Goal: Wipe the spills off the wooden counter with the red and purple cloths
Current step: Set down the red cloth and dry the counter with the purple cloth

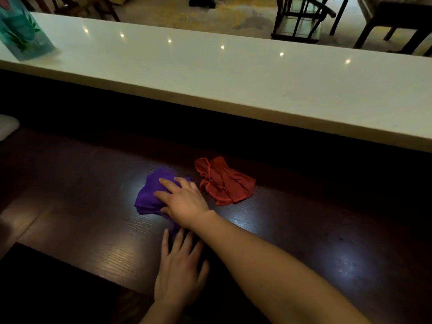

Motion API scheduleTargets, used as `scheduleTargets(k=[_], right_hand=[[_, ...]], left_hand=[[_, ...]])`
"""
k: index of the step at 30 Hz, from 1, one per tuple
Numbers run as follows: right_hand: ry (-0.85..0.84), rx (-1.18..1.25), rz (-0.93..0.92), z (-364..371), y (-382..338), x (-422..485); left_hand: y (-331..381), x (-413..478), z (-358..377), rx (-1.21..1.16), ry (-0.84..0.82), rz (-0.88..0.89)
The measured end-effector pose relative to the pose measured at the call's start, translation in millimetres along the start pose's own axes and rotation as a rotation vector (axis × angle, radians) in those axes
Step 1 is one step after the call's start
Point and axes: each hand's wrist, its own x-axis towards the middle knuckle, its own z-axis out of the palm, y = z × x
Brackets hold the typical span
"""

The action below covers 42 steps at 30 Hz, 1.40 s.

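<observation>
On the dark wooden counter (304,230) lies a bunched purple cloth (149,195), with my right hand (182,199) pressed flat on its right part, fingers spread over the fabric. A crumpled red cloth (224,181) rests just to the right of it, touching neither hand. My left hand (180,265) lies palm down on the wood below the purple cloth, fingers apart, holding nothing. No spill stands out on the glossy dark surface.
A raised white ledge (210,73) runs along the far side of the counter. A teal patterned packet (21,29) stands on it at the far left. Dark chairs (301,17) stand on the floor beyond. A pale object (7,127) sits at the left edge.
</observation>
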Motion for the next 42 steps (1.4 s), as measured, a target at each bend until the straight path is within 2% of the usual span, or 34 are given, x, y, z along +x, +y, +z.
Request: scheduleTargets(k=[4,7,10,13,15,20,24,26,29,33,36,42], right_hand=[[0.102,0.056,0.051,-6.7,10.2,2.4],[0.132,0.295,0.025,-23.2,21.4,-8.6],[0.274,0.472,0.039,-43.2,37.0,-47.8],[0.392,0.432,0.12,-57.8,53.0,-105.0],[0.389,0.366,0.18,-60.9,61.5,-145.8],[0.131,0.079,0.248,-31.2,54.5,-244.5],[0.072,-0.003,0.175,-1.3,58.7,-279.6],[0.11,0.001,0.264,-4.1,86.7,-280.7],[0.182,-0.002,0.505,-13.1,125.9,-272.9],[0.275,0.065,0.658,-12.6,119.9,-251.2],[0.276,0.127,0.574,-5.4,89.4,-262.2],[0.14,0.004,0.28,10.2,43.9,-371.1]], left_hand=[[0.7,-0.9,-4.3,-0.03,-0.066,-0.028],[1.8,-0.1,-6.8,-0.047,-0.091,-0.049],[3.9,-0.4,-7.6,-0.064,-0.082,-0.052],[5.6,-0.3,-9.1,-0.081,-0.074,-0.069],[6.4,0.4,-8.8,-0.068,-0.075,-0.081],[5.7,1.1,-3.7,-0.007,-0.094,-0.074],[2.2,1.2,-0.6,0.022,-0.099,-0.089],[5.0,1.0,-1.2,0.031,-0.097,-0.087],[10.3,1.4,-5.0,0.032,-0.101,-0.075],[25.3,5.5,-9.5,-0.008,-0.129,-0.136],[55.8,12.9,-5.7,-0.04,-0.133,-0.111],[100.7,33.6,8.8,-0.041,-0.134,-0.149]])
